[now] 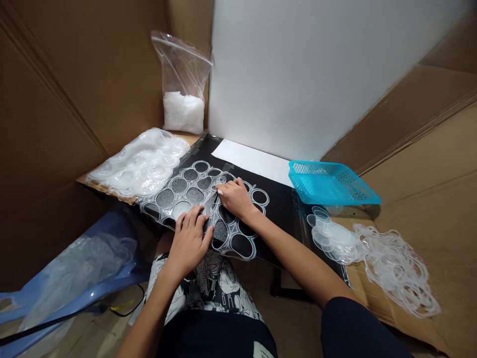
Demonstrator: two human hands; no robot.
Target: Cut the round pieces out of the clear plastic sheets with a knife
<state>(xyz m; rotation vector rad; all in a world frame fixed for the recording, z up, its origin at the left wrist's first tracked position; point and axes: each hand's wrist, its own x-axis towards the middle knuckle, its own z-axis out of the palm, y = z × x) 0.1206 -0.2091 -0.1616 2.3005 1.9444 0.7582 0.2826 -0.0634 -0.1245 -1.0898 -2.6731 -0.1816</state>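
A clear plastic sheet (233,227) with rows of round cut-outs lies on the black tabletop (278,219). My left hand (191,236) rests on the sheet's near edge, palm down with its fingers apart. Over the sheet's middle, my right hand (235,198) is closed, its fingers curled and pinched. A small whitish bit shows at those fingertips, too small to name. Some of the plastic between the two hands looks creased. Dark circles of tabletop show through many of the openings.
At left lies a pile of clear plastic sheets (137,161), with a zip bag of white material (183,112) behind. A blue basket (335,184) stands right, near loose plastic discs (331,236) and plastic rings (397,266). A white paper strip (253,161) lies along the back.
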